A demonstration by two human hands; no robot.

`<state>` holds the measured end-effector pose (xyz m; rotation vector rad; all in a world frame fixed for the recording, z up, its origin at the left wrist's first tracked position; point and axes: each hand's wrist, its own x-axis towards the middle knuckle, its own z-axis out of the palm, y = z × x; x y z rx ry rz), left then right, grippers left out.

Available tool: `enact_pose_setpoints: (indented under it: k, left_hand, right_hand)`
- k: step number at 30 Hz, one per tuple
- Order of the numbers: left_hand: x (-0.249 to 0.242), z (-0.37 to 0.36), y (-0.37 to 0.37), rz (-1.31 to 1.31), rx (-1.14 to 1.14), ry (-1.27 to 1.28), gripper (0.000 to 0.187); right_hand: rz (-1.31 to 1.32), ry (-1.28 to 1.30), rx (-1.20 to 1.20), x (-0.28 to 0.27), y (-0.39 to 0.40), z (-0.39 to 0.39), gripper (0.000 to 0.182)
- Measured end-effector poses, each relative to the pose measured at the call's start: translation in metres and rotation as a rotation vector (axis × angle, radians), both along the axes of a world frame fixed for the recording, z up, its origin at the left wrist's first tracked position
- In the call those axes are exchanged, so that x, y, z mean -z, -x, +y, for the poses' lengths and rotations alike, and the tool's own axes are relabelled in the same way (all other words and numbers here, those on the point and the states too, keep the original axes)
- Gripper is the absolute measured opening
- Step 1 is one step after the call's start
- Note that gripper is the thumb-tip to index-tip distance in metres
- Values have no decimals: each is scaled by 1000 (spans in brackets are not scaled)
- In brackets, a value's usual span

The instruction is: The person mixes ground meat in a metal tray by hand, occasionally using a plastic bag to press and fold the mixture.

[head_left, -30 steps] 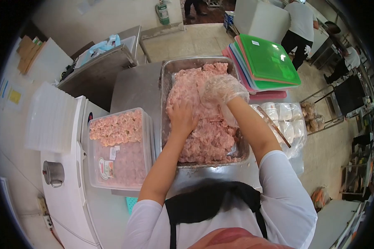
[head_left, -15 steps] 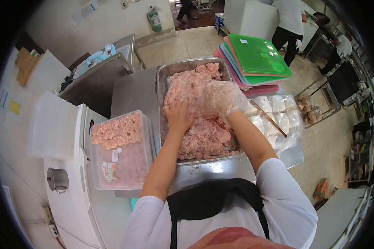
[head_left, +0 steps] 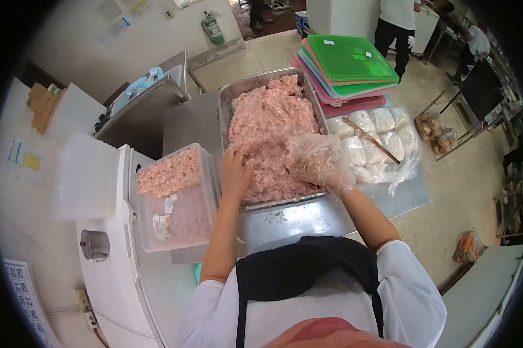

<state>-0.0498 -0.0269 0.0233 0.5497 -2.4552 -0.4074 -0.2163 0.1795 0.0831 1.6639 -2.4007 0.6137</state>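
Raw ground meat [head_left: 270, 116] fills a deep metal tray [head_left: 325, 124] in front of me. My bare left hand [head_left: 236, 172] is closed over the tray's left rim, its thumb side towards the meat. A loose clear plastic glove smeared with meat covers my right hand [head_left: 320, 162], which presses into the meat at the near right part of the tray. The fingers inside that glove cannot be made out. Left of the tray, a clear plastic container [head_left: 183, 229] shows shaped meat portions [head_left: 171, 172] under part of its top.
Stacked coloured lids [head_left: 354, 61] stand beyond the tray's right side. A bag of white packs [head_left: 383, 130] lies nearer, with a wooden stick [head_left: 370, 139] on top. A small pot [head_left: 94, 245] sits on a white appliance at left. Other people stand in the background.
My gloved right hand has drawn nearer to me, from the middle of the meat to its near right part. The left hand stays at the left rim. The view has shifted slightly.
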Motion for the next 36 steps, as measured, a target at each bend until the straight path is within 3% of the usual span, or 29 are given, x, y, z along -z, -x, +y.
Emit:
enact_pose_setpoints:
  k: [6,8,12,15,18,19,22,27,29,31,34,36]
  left_hand:
    - [34,-2,-40,-91,-292,-87,44]
    - [40,-4,-46,-134,-325,-151,48]
    - [43,3,-47,-98,-345,-194,53]
    - [45,6,-49,-136,-400,-194,53]
    - [49,5,-51,-176,-432,-198,52]
    - [48,7,-51,-185,-436,-200,51]
    - [50,12,-53,-230,-468,-205,51]
    - [48,32,-52,-191,-492,-208,51]
    - [50,33,-55,-166,-487,-225,51]
    - [55,30,-55,-121,-479,-47,52]
    - [35,33,-47,-83,-342,83,54]
    - [25,36,-43,-109,-204,186,58]
  right_hand:
    - [-48,118,-162,8,5,17,25]
    - [-22,30,-199,1,3,15,20]
    - [143,-134,-186,-7,1,20,36]
    - [180,23,-219,12,3,23,33]
    - [436,-45,-268,-7,-4,37,28]
    - [638,-94,-280,-1,-3,34,27]
    - [547,-132,-305,7,-1,37,26]
    - [182,-243,-334,12,9,27,29]
    - [108,-183,-320,21,9,23,33]
    - [98,-20,-271,37,4,30,43]
    - [-407,-311,-192,70,9,24,56]
    - [-377,-246,-176,66,7,25,57]
